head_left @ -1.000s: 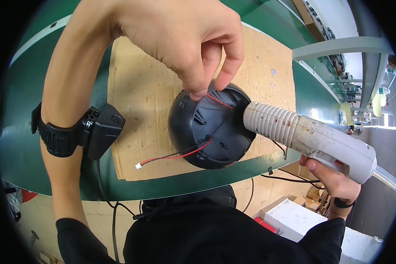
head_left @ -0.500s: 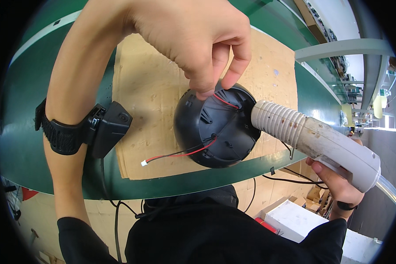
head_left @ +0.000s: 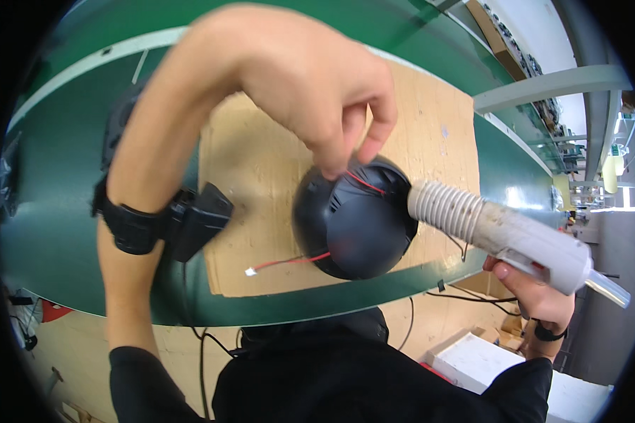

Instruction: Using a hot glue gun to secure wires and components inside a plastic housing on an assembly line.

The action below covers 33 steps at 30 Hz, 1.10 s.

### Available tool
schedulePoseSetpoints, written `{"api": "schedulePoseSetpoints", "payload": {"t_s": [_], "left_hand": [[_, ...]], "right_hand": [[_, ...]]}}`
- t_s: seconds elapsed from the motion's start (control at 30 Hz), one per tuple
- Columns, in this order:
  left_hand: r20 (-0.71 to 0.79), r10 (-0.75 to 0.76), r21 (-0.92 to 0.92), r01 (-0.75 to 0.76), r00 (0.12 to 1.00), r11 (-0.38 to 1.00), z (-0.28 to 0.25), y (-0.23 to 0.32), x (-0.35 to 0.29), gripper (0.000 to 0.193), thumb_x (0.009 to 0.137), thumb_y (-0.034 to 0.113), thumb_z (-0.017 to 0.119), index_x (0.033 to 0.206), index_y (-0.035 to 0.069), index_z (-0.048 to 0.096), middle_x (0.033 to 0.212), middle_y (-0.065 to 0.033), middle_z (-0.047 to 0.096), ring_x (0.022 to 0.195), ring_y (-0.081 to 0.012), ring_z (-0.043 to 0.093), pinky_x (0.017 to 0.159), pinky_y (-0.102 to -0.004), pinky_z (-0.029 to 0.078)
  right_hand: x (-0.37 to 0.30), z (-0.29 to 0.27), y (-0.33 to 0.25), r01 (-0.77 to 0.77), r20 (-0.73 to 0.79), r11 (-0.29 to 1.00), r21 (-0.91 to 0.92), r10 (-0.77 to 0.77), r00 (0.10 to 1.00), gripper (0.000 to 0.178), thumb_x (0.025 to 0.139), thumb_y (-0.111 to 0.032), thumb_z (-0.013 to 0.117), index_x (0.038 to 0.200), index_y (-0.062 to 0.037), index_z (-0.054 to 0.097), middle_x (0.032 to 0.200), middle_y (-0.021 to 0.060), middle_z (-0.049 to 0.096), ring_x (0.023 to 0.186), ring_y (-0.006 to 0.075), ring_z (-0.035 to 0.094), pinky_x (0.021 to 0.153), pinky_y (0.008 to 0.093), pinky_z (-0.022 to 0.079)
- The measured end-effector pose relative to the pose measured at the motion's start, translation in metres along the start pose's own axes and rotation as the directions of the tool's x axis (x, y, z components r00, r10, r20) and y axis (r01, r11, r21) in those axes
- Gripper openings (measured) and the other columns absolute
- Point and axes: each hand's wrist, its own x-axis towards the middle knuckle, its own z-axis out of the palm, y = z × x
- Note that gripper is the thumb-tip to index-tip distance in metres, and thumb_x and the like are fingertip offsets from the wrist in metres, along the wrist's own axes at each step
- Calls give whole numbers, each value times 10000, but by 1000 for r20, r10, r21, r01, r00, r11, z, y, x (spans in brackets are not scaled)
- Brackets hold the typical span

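A black rounded plastic shell [head_left: 310,225] sits with its hollow side up. The thumb and forefinger of my left hand [head_left: 310,99] are pinched at its far rim, on a thin red wire [head_left: 365,183] running into the shell. Another pair of wires, red and black, leaves the near side and ends in a small white connector [head_left: 250,271]. My right hand [head_left: 540,292] grips a grey-white hot glue gun [head_left: 522,236] with a ribbed front and a clear glue stick [head_left: 609,290] at its back. Its tip meets the shell's right rim; contact is hidden. The shell's middle is blurred.
Beneath the shell lies a worn cardboard sheet [head_left: 247,233] on a green table [head_left: 56,211]. A black device [head_left: 197,222] is strapped to my left wrist, its cable hanging past the table edge. A pale frame post [head_left: 550,88] rises at right; a white box [head_left: 476,359] stands below.
The view has shifted, so the table and shell appear lower and slightly to the right. My left hand stays pinched at the rim, and the glue gun stays at the shell's right side.
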Motion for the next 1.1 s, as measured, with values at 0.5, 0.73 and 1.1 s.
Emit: {"api": "schedulePoseSetpoints", "payload": {"t_s": [0.5,0.73,1.1], "left_hand": [[-125,145,-17,-148,981,989,13,6,-15,270,873,100,723,1119,23,644,863,-79,748,755,-148,685,725,-297,539],[-193,-223,-475,108,956,874,60,-12,-41,582,997,260,636,1476,71,364,1248,-157,620,903,-197,700,821,-319,583],[-425,-291,-634,-53,857,772,120,-31,-44,704,910,247,600,1526,1,362,1363,-156,564,1172,-240,606,919,-305,513]], "right_hand": [[-15,64,83,35,72,503,864,-191,979,423,939,-87,662,1321,43,532,991,170,730,966,247,723,569,289,573],[13,84,112,113,-339,700,705,193,921,280,930,-174,718,1146,-6,658,955,88,734,636,103,635,564,293,524],[48,146,102,209,-470,975,-80,-222,854,499,764,-171,777,1162,42,564,1221,216,551,1231,388,496,962,463,488]]}}
